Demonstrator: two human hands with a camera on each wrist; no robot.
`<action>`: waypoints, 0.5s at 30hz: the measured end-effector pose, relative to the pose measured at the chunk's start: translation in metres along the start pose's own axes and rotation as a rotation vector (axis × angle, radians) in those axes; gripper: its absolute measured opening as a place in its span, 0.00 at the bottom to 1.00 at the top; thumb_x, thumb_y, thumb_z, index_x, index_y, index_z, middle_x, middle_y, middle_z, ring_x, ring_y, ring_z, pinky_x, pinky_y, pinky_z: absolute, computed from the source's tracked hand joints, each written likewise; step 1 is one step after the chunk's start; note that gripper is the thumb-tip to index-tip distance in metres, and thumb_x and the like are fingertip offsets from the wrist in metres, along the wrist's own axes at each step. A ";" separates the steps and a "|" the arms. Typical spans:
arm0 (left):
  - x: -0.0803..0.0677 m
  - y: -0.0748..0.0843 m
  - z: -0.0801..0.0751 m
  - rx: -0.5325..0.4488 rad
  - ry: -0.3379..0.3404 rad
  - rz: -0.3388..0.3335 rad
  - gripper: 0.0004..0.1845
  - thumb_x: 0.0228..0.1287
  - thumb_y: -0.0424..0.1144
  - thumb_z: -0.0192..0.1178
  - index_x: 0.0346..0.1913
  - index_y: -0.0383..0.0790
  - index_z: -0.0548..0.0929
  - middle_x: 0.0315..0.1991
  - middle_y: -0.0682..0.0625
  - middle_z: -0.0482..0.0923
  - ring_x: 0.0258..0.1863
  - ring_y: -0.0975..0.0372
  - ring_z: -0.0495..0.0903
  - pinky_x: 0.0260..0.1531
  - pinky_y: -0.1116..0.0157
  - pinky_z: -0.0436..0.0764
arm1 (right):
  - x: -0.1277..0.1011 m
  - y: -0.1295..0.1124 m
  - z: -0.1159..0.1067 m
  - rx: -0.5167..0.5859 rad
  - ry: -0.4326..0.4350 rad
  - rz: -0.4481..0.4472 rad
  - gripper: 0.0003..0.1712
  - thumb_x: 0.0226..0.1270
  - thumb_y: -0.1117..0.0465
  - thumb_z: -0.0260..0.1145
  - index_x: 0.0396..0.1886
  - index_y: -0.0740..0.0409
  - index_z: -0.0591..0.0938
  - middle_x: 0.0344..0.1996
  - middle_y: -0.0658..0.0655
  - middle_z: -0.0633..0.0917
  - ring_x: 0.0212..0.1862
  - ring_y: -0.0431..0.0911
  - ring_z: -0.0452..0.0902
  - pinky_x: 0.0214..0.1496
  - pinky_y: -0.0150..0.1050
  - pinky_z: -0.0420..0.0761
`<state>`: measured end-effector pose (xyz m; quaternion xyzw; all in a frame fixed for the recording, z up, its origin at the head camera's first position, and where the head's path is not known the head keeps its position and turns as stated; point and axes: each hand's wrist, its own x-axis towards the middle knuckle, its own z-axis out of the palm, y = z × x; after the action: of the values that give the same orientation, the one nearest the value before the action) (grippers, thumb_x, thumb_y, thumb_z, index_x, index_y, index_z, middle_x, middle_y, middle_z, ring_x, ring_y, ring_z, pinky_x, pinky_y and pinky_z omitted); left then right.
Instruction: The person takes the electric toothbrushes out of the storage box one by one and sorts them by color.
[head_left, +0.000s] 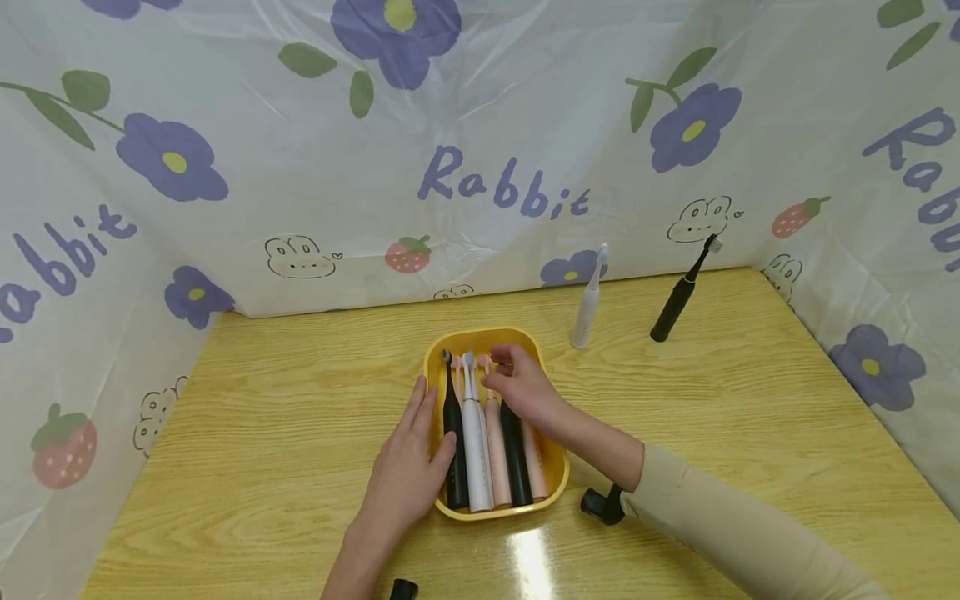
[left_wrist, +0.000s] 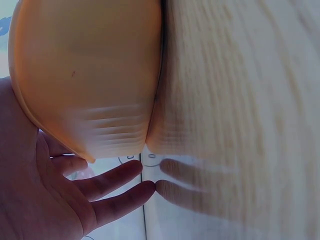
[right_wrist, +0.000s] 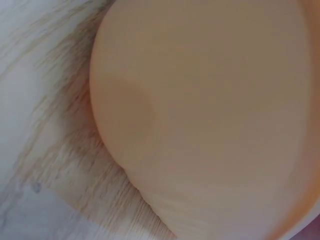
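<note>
A yellow tray (head_left: 557, 492) on the table holds several electric toothbrushes side by side: a black toothbrush (head_left: 454, 467) at the left, a white toothbrush (head_left: 476, 467), a pink toothbrush (head_left: 497, 458), another black toothbrush (head_left: 516, 462) and more pink at the right. My left hand (head_left: 405, 467) rests along the tray's left side, thumb over the rim by the black toothbrush; its fingers (left_wrist: 117, 205) look extended in the left wrist view. My right hand (head_left: 525, 387) is over the tray's upper right, fingers bent by the brush heads. Whether it pinches one is hidden.
Behind the tray to the right, a white toothbrush (head_left: 587, 308) and a black toothbrush (head_left: 678, 300) stand upright on the wooden table (head_left: 300, 400). A printed curtain (head_left: 495, 108) encloses the table's back and sides. The tray's outer wall (right_wrist: 210, 110) fills the right wrist view.
</note>
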<state>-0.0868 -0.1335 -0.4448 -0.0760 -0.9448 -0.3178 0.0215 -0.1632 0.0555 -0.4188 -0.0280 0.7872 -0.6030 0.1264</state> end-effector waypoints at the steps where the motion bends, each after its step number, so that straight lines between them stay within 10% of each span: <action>1: 0.000 0.000 0.000 0.001 0.000 -0.001 0.38 0.75 0.44 0.59 0.80 0.34 0.58 0.83 0.44 0.46 0.73 0.41 0.64 0.64 0.41 0.71 | 0.000 0.000 0.000 0.002 0.004 0.001 0.31 0.71 0.64 0.63 0.70 0.69 0.69 0.67 0.67 0.73 0.68 0.61 0.68 0.69 0.56 0.70; 15: 0.000 0.001 0.000 0.004 -0.007 -0.005 0.37 0.76 0.44 0.58 0.80 0.34 0.58 0.83 0.44 0.46 0.73 0.42 0.63 0.64 0.40 0.70 | 0.009 0.004 0.001 0.166 0.102 0.045 0.29 0.73 0.62 0.61 0.69 0.67 0.66 0.68 0.67 0.69 0.70 0.59 0.64 0.71 0.55 0.66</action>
<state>-0.0862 -0.1327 -0.4443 -0.0747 -0.9457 -0.3160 0.0178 -0.1710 0.0539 -0.4243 0.0312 0.7403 -0.6638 0.1015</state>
